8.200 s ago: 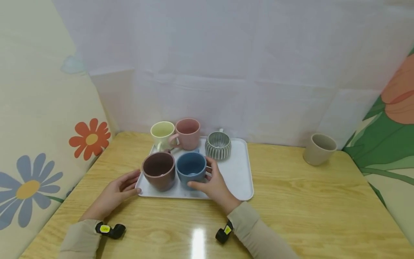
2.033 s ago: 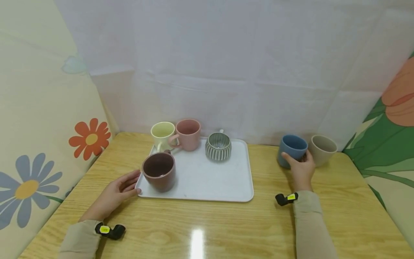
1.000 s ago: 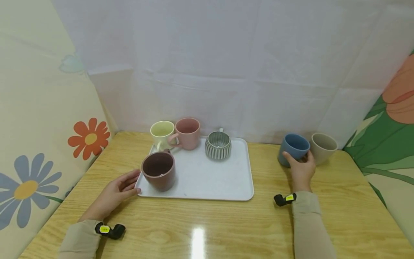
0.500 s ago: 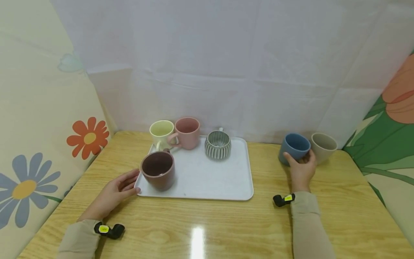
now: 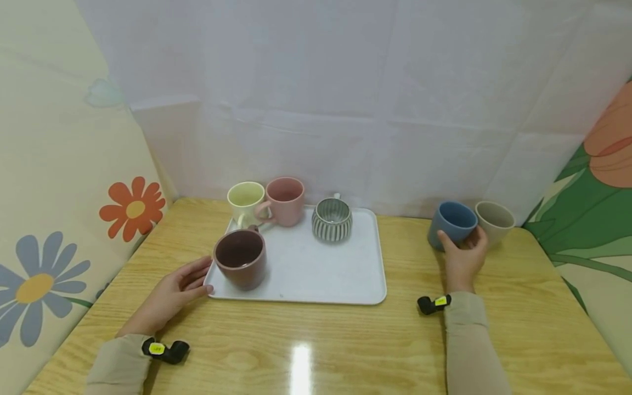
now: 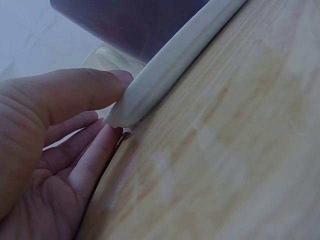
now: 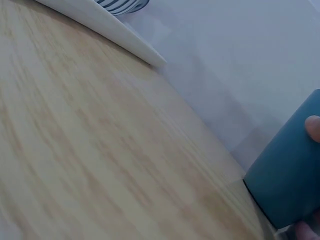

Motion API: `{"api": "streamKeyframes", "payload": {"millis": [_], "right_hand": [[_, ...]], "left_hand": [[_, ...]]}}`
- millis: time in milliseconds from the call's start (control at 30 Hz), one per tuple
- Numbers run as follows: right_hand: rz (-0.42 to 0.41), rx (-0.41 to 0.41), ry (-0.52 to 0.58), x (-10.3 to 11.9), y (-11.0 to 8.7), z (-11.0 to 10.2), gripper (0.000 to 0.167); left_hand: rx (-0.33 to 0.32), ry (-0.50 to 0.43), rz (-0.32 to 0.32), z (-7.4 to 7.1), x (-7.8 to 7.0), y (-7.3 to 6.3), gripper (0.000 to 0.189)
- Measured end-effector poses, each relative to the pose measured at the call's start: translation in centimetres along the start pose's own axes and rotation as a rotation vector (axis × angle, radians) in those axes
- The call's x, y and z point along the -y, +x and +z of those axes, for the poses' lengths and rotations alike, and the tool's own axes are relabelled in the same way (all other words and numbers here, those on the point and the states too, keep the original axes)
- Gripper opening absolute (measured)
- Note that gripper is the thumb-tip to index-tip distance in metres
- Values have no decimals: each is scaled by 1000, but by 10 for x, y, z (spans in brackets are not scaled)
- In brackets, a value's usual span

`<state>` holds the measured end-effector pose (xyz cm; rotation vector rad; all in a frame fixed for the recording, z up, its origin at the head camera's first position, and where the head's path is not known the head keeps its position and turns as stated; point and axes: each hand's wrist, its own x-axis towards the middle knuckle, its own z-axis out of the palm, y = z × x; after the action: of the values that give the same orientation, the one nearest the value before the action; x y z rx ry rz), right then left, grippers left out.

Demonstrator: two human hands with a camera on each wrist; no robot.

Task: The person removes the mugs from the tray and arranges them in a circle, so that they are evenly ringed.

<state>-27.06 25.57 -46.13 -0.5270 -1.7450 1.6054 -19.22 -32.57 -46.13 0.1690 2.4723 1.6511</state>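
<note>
My right hand (image 5: pixel 466 262) grips a blue cup (image 5: pixel 446 226) by its side, thumb on the near wall and fingers round the right. The cup is upright at the table's back right, close against a beige cup (image 5: pixel 496 222); no handle shows on it. In the right wrist view the blue cup's (image 7: pixel 287 172) base is at the tabletop. With thumb and fingers, my left hand (image 5: pixel 170 296) pinches the near left corner of a white tray (image 5: pixel 326 280). On the tray stand a brown mug (image 5: pixel 242 263), a pink mug (image 5: pixel 286 206) and a green ribbed cup (image 5: pixel 332 220).
A pale yellow mug (image 5: pixel 245 198) stands at the tray's back left, beside the pink mug. The wooden table (image 5: pixel 385 351) runs back to a white cloth backdrop (image 5: pixel 316 109). Floral cloths (image 5: pixel 59 181) bound the sides.
Earlier the blue cup stood on the tray by the brown mug. My right hand has carried it right to the beige cup, lately shifting it slightly further right. My left hand stayed put.
</note>
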Motion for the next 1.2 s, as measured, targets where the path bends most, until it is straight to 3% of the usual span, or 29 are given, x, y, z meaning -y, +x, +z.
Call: {"api": "streamKeyframes", "payload": {"millis": [700,833,1000,1200], "right_hand": [[-1,-22,-1,3,-2,0,76],[-11,-45,43,3,-1,0,72],[-109,-93,178,5,0,2,61],[-289,-136,121,26,-9,8,47]], "left_hand": [[-5,-1,11,0,1,1,81],[-3,-1,4,0,1,1,82],[-1,3,-1,0,1,2,82],[-5,2,3,0,1,2,82]]}}
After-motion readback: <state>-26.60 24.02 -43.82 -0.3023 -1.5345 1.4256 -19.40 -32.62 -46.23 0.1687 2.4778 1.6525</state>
